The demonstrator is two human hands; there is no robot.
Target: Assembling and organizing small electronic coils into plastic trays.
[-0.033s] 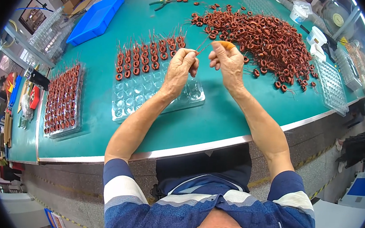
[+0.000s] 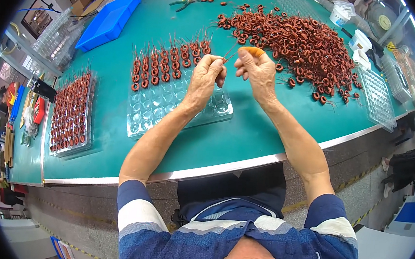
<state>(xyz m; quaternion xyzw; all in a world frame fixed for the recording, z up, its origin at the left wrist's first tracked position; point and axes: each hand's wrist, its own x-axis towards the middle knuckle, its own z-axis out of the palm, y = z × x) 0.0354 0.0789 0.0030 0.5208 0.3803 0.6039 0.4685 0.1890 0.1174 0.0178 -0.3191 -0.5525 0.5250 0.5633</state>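
My left hand (image 2: 206,80) is closed, thumb and forefinger pinching a small red-brown wire-wound ring coil, mostly hidden by the fingers. Its thin wire leads (image 2: 230,54) stick up toward my right hand (image 2: 257,73). That hand is curled beside them, thumb against a forefinger that wears an orange finger cot (image 2: 252,50); whether it grips a lead is too small to tell. Below my left hand lies a clear plastic tray (image 2: 141,129) with round pockets. Ring coils (image 2: 156,70) stand in its far rows, leads upward, while nearer pockets hold none.
A large heap of ring coils (image 2: 294,46) lies at the right. A filled tray (image 2: 72,113) stands at the left, a blue bin (image 2: 109,22) behind it. Pliers (image 2: 183,2) lie at the back. Another clear tray (image 2: 378,100) and white tubs (image 2: 360,41) line the right edge.
My right hand has shifted slightly left, toward my left hand. The left hand and the trays look unmoved.
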